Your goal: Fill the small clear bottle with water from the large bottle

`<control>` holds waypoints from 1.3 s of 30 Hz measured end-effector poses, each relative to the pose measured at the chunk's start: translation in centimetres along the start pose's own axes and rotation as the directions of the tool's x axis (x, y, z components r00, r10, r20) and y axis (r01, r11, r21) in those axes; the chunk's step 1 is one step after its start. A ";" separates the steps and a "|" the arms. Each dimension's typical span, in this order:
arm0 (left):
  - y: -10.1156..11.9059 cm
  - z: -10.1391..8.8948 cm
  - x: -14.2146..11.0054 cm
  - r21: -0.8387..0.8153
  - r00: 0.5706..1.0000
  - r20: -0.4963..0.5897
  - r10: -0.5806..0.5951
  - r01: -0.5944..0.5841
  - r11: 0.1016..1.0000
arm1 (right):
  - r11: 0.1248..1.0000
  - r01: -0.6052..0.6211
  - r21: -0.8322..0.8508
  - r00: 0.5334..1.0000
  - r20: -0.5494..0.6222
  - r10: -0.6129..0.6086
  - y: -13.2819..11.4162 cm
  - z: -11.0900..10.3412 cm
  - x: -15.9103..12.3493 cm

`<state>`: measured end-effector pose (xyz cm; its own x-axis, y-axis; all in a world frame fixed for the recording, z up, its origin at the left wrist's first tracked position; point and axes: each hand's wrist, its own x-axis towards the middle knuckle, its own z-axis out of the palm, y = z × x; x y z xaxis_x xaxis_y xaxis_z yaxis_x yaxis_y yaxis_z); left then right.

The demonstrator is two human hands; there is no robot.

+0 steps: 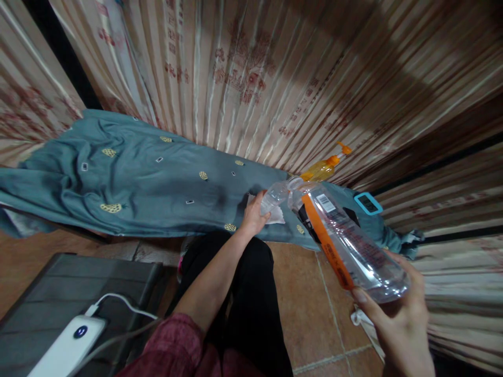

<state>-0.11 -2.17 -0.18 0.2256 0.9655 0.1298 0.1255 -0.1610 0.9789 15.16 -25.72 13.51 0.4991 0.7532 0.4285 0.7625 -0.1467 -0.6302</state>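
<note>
My right hand (408, 309) grips the base of a large clear plastic bottle (353, 246) with an orange and black label and a barcode. This bottle is tilted, its neck pointing down and left. My left hand (257, 212) is closed around a smaller clear plastic bottle (277, 193), tipped toward the large one. The two mouths meet or nearly meet; whether they touch I cannot tell. Under the small bottle lies a white piece of paper or tissue (276, 215) on the green cloth (168, 178). Just behind the mouths is a yellow pump bottle (320, 169) with an orange top.
A blue-framed device with a dark screen (368, 203) lies at the cloth's right end. Pleated patterned curtains (251, 68) hang behind. At lower left, a white power bank (66, 348) with a cable (126, 298) rests on a grey slatted surface (78, 283). Tiled floor (302, 309) shows below.
</note>
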 end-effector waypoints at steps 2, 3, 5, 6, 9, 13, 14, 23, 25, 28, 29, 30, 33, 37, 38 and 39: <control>0.0 0.0 0.0 0.007 1.000 0.006 0.011 -0.011 1.000 | 1.000 -0.009 -0.001 1.000 0.006 0.009 0.1 0.0 0.0; -0.1 0.0 0.0 0.010 1.000 0.011 0.017 -0.017 1.000 | 1.000 -0.015 -0.004 1.000 0.007 0.015 0.1 0.0 0.0; -0.1 0.0 0.0 0.015 1.000 0.018 0.025 -0.026 1.000 | 1.000 -0.014 -0.010 1.000 0.012 0.014 0.2 0.1 0.0; -0.2 0.0 0.0 0.016 0.999 0.019 0.027 -0.027 1.000 | 1.000 -0.009 -0.012 1.000 0.011 0.009 0.2 0.1 0.0; -0.3 0.0 0.0 0.020 1.000 0.020 0.024 -0.024 1.000 | 1.000 -0.009 -0.013 1.000 0.007 0.009 0.1 0.1 -0.1; -0.4 0.1 0.1 0.016 1.000 0.012 0.028 -0.029 0.999 | 1.000 -0.028 0.007 1.000 0.009 0.028 0.0 0.0 0.0; -0.4 0.1 0.1 0.013 1.000 0.008 0.030 -0.030 0.999 | 1.000 -0.023 0.008 1.000 0.004 0.023 -0.1 0.0 0.0; -0.2 0.1 0.1 0.033 1.000 0.001 0.010 -0.010 0.999 | 0.999 -0.035 0.024 0.999 -0.004 0.035 -0.1 0.2 0.1; -0.3 0.1 0.1 0.022 1.000 -0.006 0.020 -0.019 1.000 | 1.000 -0.021 0.011 1.000 -0.002 0.021 -0.1 0.2 0.1; -0.3 0.1 0.1 0.019 1.000 0.002 0.023 -0.023 1.000 | 1.000 0.007 -0.016 1.000 0.004 -0.007 -0.2 0.2 0.1; -0.3 0.1 0.1 0.018 1.000 0.004 0.021 -0.022 1.000 | 1.000 0.017 -0.025 1.000 0.001 -0.017 -0.3 0.1 0.1; -0.3 0.1 0.1 0.016 1.000 0.004 0.019 -0.020 1.000 | 0.999 0.026 -0.031 1.000 -0.002 -0.026 -0.4 0.1 0.1; -0.3 0.1 0.0 0.015 1.000 0.009 0.015 -0.015 1.000 | 0.999 0.033 -0.027 0.999 -0.006 -0.033 -0.5 0.1 0.1; -0.2 0.1 0.1 0.013 1.000 0.008 0.009 -0.010 1.000 | 1.000 0.013 -0.022 1.000 -0.004 -0.013 -0.3 0.1 0.1; -0.2 0.1 0.1 0.012 1.000 0.005 0.007 -0.007 1.000 | 1.000 0.005 -0.019 1.000 -0.002 -0.005 -0.2 0.1 0.1; -0.3 0.1 0.1 0.014 1.000 0.005 0.006 -0.006 1.000 | 1.000 -0.002 -0.012 1.000 0.001 0.002 -0.1 0.1 0.1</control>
<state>-0.04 -2.05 -0.42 0.2309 0.9636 0.1344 0.1380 -0.1692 0.9759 15.09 -25.58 13.59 0.5003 0.7537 0.4263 0.7662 -0.1560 -0.6233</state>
